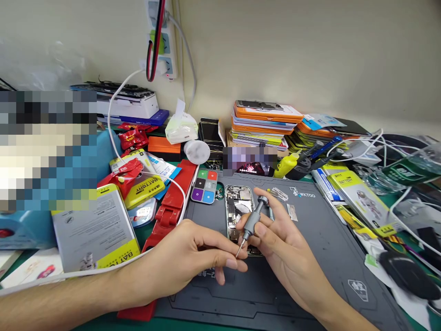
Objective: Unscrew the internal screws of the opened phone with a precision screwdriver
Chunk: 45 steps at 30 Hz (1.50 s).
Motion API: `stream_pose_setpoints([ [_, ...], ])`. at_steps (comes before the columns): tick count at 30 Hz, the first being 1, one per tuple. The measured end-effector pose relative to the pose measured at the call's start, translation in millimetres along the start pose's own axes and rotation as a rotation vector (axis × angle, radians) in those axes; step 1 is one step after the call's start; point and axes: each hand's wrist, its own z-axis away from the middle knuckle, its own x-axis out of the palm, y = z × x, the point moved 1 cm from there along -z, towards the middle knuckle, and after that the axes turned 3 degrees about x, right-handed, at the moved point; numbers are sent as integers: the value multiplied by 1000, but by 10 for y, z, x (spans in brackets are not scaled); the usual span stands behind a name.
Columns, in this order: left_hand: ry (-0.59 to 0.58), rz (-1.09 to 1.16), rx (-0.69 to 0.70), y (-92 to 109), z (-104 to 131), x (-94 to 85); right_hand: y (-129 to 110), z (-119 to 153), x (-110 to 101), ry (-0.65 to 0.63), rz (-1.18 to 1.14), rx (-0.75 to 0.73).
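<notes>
My right hand [280, 239] is closed around a grey precision screwdriver [253, 223], tilted with its thin tip pointing down and left. At that tip, my left hand [203, 250] has thumb and forefinger pinched together; whatever lies between them is too small or hidden to make out. Behind and below both hands, an opened smartphone [232, 214] lies on a dark grey work mat [310, 257], its inner boards bare. My fingers cover its lower part. Left of the phone sits a small tray with coloured squares [203, 186].
A red strap-like holder [172, 202] and yellow battery boxes [99, 230] crowd the left, with a white cable [113, 110] running across. Stacked orange boxes [265, 122] stand at the back. Toward the right are a yellow bottle [286, 164], more battery packs [361, 200] and a plastic bottle [409, 170].
</notes>
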Motion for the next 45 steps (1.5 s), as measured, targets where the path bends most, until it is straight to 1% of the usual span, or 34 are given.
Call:
stream_pose_setpoints([
  [15,-1,-12,-3,4,-8,2,15,-3,16,22,-2,3],
  [21,0,-9,0,5,-12,-5,16,-30,-6,5,12,0],
  [27,0,-5,2,14,-13,-1,16,-29,-26,16,33,-7],
  [33,-2,-2,4,-3,-7,3,17,-25,-11,-11,11,-10],
  [45,-4,-7,4,12,-12,0,17,-20,-7,-16,-1,-10],
])
